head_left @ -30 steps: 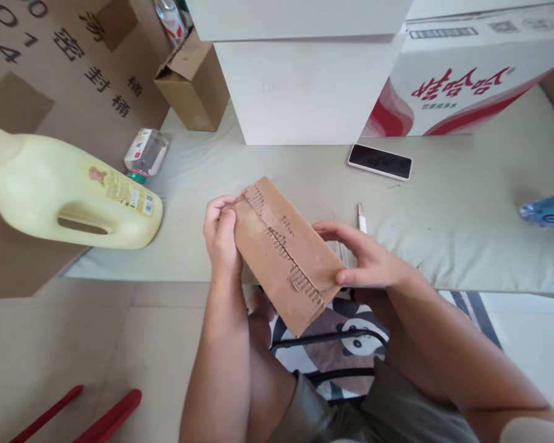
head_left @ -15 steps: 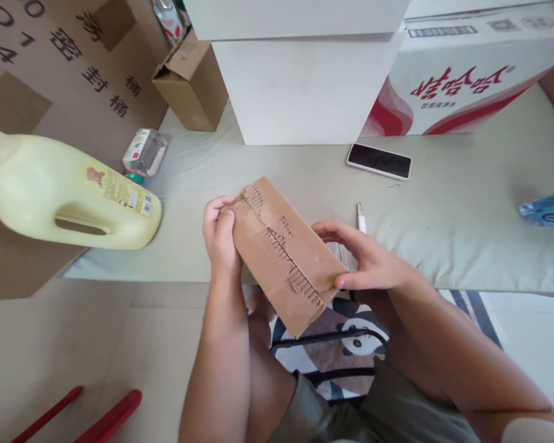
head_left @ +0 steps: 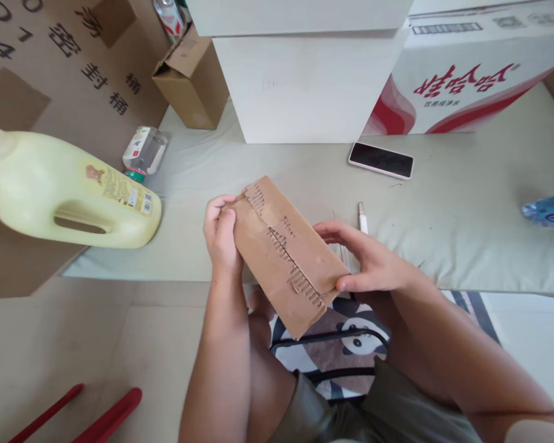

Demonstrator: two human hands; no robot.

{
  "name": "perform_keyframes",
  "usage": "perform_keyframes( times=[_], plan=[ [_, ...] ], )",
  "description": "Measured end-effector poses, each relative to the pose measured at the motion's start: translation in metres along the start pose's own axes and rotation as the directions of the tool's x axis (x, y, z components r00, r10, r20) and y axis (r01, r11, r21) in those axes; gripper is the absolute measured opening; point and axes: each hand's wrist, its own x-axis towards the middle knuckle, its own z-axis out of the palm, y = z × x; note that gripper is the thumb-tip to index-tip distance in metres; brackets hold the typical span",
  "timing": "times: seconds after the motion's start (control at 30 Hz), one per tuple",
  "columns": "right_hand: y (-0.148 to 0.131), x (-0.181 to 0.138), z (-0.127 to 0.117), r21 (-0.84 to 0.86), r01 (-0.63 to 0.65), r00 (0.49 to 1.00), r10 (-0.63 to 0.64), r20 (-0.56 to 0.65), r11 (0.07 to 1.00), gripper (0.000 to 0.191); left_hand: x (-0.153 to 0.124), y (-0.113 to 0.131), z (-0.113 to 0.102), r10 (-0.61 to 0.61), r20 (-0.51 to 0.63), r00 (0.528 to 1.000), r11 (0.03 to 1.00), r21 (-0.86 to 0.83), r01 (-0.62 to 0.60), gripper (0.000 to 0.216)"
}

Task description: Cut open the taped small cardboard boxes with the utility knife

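Between my two hands is a small brown cardboard box [head_left: 295,252], tilted, its top marked by a torn, ridged strip along the closed centre seam. My left hand [head_left: 222,234] grips the far left end, thumb on top and fingers around the edge. At the near right end, my right hand [head_left: 362,255] holds the box, thumb at the corner and fingers along the far side, partly hidden. Just beyond my right hand, a white pen-like tool [head_left: 362,217] with a brownish metallic tip lies on the cloth-covered surface [head_left: 443,246].
A black-screened phone [head_left: 381,161] lies ahead, before white cartons [head_left: 305,92]. To the left are a large yellow jug [head_left: 74,191], a clear bottle [head_left: 144,154] and a brown box [head_left: 194,80]. A blue bottle [head_left: 549,209] lies right. Red bars [head_left: 106,418] show lower left.
Hardly anything differs. The view has shifted slightly; both hands keep the same hold on the cardboard box.
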Motion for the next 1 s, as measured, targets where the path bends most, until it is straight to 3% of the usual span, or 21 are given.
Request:
perform_keyframes(
  times=[0.63, 1.0],
  plan=[
    [0.001, -0.0005, 0.0002, 0.012, -0.022, 1.0, 0.022, -0.007, 1.0, 0.074, -0.0005, 0.0002, 0.0009, 0.0, -0.011, 1.0, 1.0, 0.018, 0.0, 0.028],
    [-0.0009, -0.0015, -0.0017, -0.001, -0.007, 0.999, 0.007, 0.052, 1.0, 0.081, -0.0012, 0.0024, 0.0023, -0.031, -0.005, 0.999, 0.999, -0.006, 0.031, 0.03]
  ],
)
